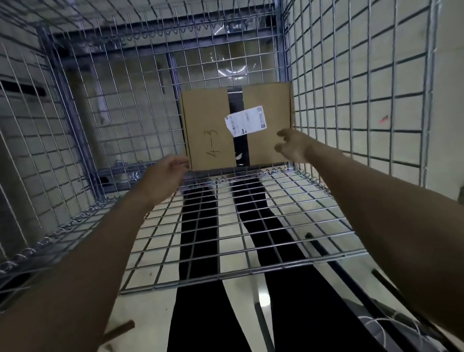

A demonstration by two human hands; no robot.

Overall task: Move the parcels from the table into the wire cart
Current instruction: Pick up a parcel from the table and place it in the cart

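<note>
A brown cardboard parcel (211,127) with black tape, a white label and handwriting lies inside the wire cart (127,106), against its right wall. My left hand (167,170) reaches over the cart's front edge; its fingers are loosely curled at the parcel's near left corner and hold nothing. My right hand (292,145) hovers at the parcel's near right side, fingers loosely curled and apart from the cardboard as far as I can tell.
A hinged wire flap (230,247) lies flat in front of me, with my dark trousers visible through it. Mesh walls rise left, right and behind the parcel. The pale floor shows through the cart's bottom left of the parcel.
</note>
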